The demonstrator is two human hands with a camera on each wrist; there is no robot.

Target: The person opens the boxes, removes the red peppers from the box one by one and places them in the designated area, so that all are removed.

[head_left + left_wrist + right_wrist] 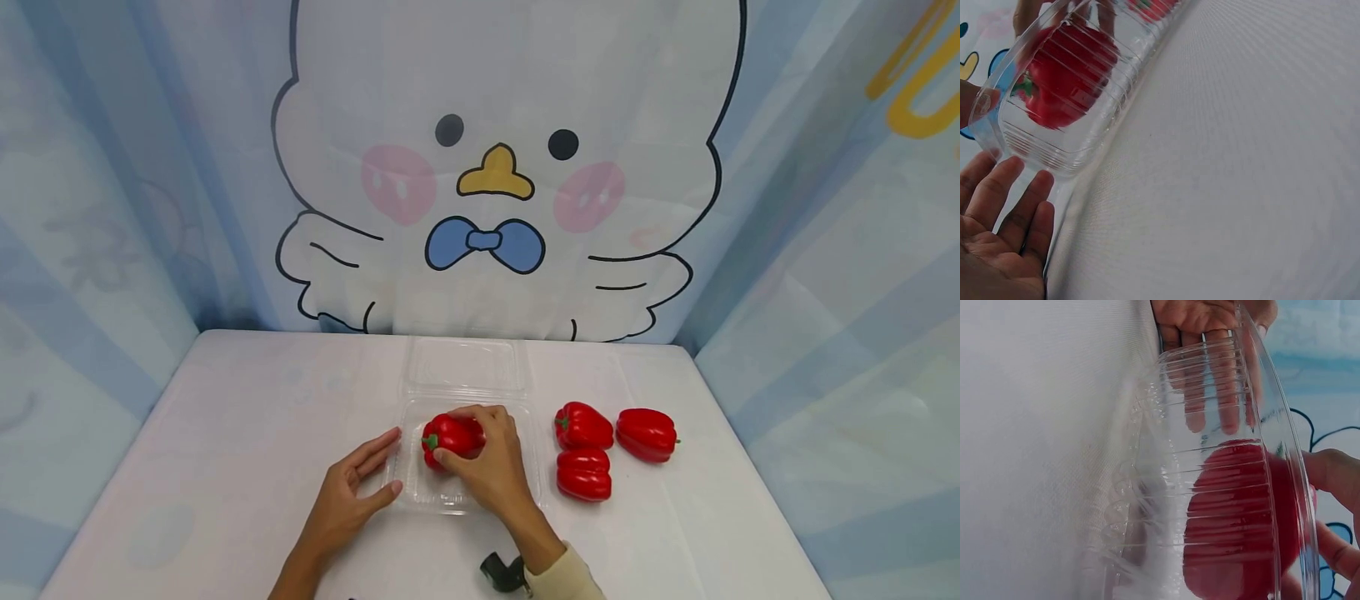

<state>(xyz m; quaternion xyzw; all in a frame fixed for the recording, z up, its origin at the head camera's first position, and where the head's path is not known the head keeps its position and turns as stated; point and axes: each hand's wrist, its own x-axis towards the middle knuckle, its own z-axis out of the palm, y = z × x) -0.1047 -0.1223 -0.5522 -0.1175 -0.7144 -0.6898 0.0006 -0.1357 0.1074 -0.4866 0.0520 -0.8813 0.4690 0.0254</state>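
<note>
A clear plastic clamshell box [442,497] lies on the table with its lid [467,367] folded back behind it. Inside the box is a red bell pepper [442,435], its green stem pointing left. My right hand [491,454] grips this pepper from the right, thumb in front and fingers behind. Through the ribbed wall, the right wrist view shows the same pepper [1229,519]. At the left rim my left hand [352,492] has its fingers extended, fingertips right at the box's edge; the left wrist view shows its relaxed fingers [1029,206] beside the wall.
Three more red bell peppers stand right of the box: one at the back [583,427], one in front [583,475] and one farther right [647,435]. A dark object [501,573] lies near my right wrist. A printed curtain [495,292] hangs behind the table [247,433].
</note>
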